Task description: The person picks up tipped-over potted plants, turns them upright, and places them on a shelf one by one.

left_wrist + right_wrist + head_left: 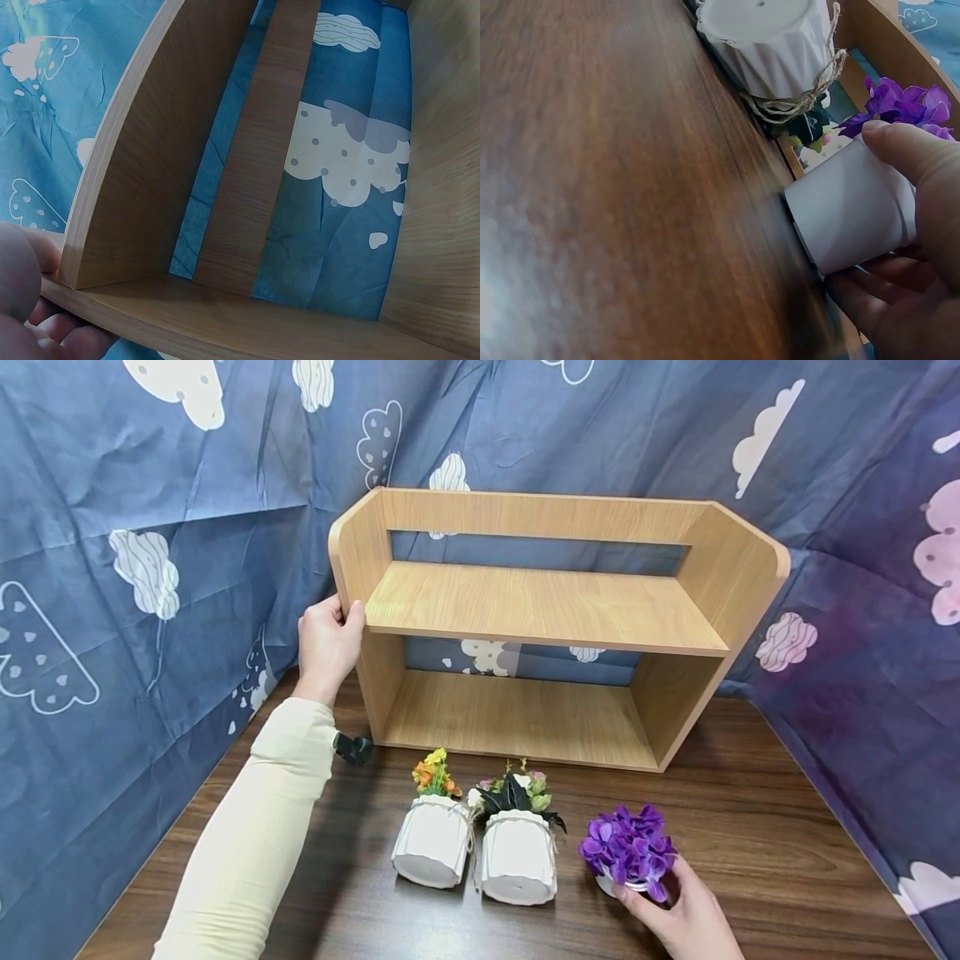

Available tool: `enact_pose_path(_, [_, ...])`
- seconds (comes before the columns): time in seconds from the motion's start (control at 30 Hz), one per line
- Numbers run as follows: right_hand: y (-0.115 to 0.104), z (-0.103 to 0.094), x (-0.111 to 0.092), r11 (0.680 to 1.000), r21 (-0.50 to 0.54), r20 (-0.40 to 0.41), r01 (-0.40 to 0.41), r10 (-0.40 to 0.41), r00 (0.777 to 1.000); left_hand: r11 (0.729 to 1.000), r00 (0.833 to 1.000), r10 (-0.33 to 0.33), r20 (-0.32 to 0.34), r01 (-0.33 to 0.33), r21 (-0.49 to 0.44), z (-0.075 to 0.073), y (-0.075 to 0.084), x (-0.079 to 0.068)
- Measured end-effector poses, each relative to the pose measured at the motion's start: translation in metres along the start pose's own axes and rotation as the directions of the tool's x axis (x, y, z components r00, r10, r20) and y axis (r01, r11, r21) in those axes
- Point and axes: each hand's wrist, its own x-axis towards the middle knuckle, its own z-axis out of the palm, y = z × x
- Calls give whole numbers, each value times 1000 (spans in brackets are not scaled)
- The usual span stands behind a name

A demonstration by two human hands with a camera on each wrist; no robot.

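My left hand (330, 639) grips the front edge of the left side panel of a two-tier wooden shelf (540, 602), thumb on the inner side. The left wrist view shows curled fingers (79, 341) around that panel (225, 307). In my right hand (690, 914) is a small white flowerpot (851, 206) with purple artificial flowers (628, 847), pinched between thumb and fingers, its base close to the tabletop; contact there is unclear. Left of it, two white ribbed pots lie on their sides, bases towards me: one with orange-yellow flowers (432, 843), one with pink-white flowers (519, 856).
The shelf stands at the back of the dark wooden table (750, 827). A blue cloud-patterned cloth (150, 468) hangs behind and along both sides. Twine (799, 105) is tied around the pot nearest my right hand's pot. A black device (354, 748) sits at my left wrist.
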Motion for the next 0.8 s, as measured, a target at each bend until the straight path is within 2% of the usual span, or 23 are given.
enact_pose_path(0.2, [1, 1, -1, 1000, -1, -28, 4, -4, 1000, 1000, 1000, 7, -5, -7, -2, 0, 0, 0])
enact_pose_path(0.53, [-8, -5, 3, 999, 5, 2, -42, 42, 999, 1000, 1000, 6, -4, -6, -7, 0, -1, 0])
enact_pose_path(0.8, [-18, -16, 9, 1000, -4, -8, -8, 8, 1000, 1000, 1000, 12, 0, -12, -13, -1, -1, 0])
